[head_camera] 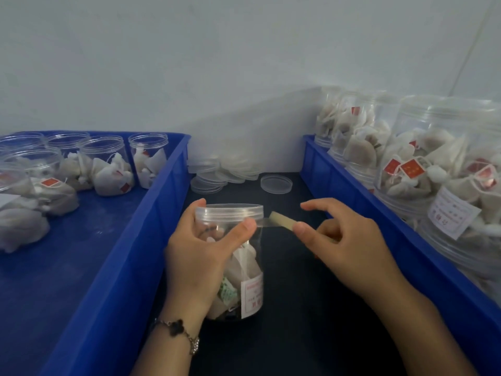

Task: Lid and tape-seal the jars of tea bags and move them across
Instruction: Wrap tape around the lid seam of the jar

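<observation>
The jar [233, 256], lid [230, 211] on, was gripped by the left hand [198, 256] between the bins. The tape [279, 219] was pinched by the right hand [344, 240]. It should be pulled tight and pressed flat around the lid's edge.

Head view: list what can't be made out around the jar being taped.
- Jar: its left side and much of its contents, hidden by the left hand.
- Tape: the roll, if any, is hidden behind the right hand.
- Label on the jar: print blurred and too small to read.
- Lids by the wall: count blurred, stack overlapping.
- Right crate: cut off by the right edge.
</observation>
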